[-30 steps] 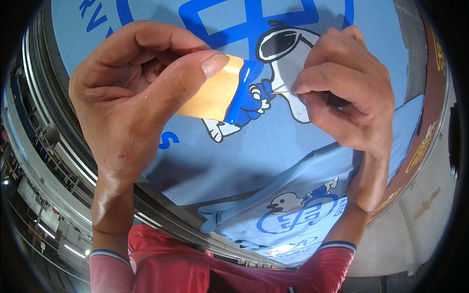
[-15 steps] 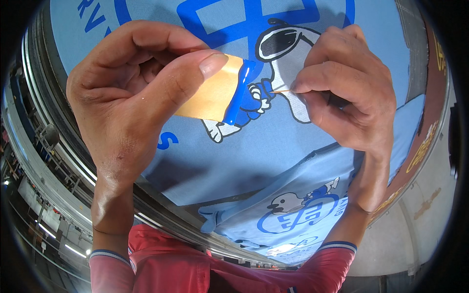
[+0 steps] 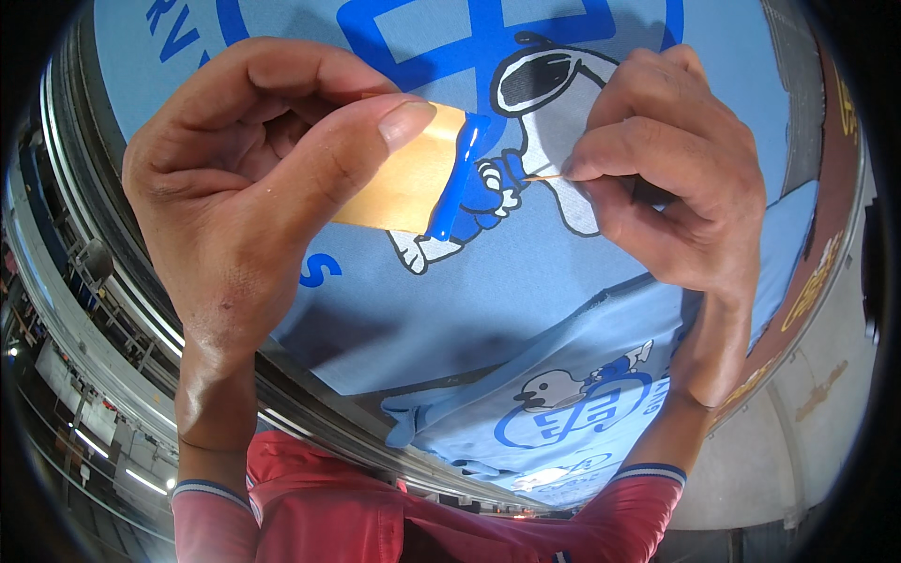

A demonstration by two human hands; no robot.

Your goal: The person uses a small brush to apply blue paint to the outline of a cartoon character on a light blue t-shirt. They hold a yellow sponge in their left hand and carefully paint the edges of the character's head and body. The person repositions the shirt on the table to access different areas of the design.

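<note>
My left hand [image 3: 235,197] pinches a tan card [image 3: 404,188] with a thick glossy strip of blue paint along its right edge. The card hovers over a printed cartoon dog [image 3: 544,131] on light blue fabric [image 3: 422,319]. My right hand [image 3: 671,174] pinches a thin wooden stick [image 3: 542,177], its tip at the blue part of the print, just right of the card. Whether the tip touches the fabric is hard to tell.
A second printed light blue piece [image 3: 582,403] lies rumpled nearer me. A metal rail [image 3: 150,310] runs along the left and near side. A brown strip with yellow lettering [image 3: 817,291] edges the right. Pale floor shows beyond it.
Both hands have shifted only slightly. The card has edged a little left, and the stick's tip moves minutely on the blue detail of the print.
</note>
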